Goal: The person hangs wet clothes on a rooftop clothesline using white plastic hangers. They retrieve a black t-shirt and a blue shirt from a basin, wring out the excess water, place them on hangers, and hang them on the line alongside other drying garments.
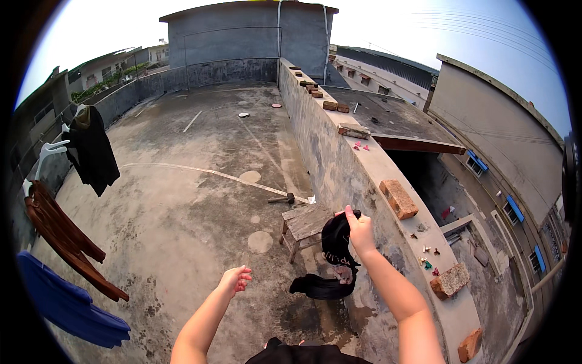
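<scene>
My right hand [361,233] is closed on the upper edge of a black garment [332,286]. The garment hangs bunched and twisted, with light lettering and a pale patch on its front. Behind it stands a small worn wooden stool [306,221], partly covered by the cloth from this view. My left hand [235,281] is held out over the floor to the left of the garment, apart from it. Its fingers are slightly bent and spread, with nothing in them.
A low wall [364,164] on the right bears bricks [398,199] and small coloured clips [428,264]. On the left hang a black top [91,148], a brown garment [63,233] and a blue one [73,303]. A hammer [282,198] lies beyond the stool.
</scene>
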The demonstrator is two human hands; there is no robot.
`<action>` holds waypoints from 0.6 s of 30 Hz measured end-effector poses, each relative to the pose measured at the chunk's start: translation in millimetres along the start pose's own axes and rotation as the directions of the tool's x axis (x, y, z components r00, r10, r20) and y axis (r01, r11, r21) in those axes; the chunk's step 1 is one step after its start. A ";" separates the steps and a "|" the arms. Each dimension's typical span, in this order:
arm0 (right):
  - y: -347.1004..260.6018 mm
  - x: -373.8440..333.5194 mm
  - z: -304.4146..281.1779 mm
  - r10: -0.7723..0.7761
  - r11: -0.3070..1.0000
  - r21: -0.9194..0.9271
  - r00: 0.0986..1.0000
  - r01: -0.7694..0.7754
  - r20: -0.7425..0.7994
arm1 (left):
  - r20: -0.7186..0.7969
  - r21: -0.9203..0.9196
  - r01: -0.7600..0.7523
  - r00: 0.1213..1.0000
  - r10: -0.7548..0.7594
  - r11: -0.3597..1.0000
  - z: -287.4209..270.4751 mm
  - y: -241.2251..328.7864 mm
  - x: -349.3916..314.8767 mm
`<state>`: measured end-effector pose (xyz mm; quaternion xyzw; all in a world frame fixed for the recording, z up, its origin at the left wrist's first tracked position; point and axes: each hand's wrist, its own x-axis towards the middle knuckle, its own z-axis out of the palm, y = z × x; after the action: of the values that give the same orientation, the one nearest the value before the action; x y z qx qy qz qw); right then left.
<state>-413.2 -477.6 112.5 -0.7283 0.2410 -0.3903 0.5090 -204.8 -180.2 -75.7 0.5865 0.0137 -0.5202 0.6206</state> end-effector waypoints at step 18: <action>-52.2 -22.2 147.6 -0.037 0.970 0.193 0.686 -0.151 0.726 | -0.090 0.327 -0.619 0.732 0.676 0.714 1.0 18.6 -93.6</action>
<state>-308.3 -360.2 127.7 -0.7488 -0.0052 -0.0807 0.6578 -236.0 -126.3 -3.4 0.6836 -0.2027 -0.2024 0.6713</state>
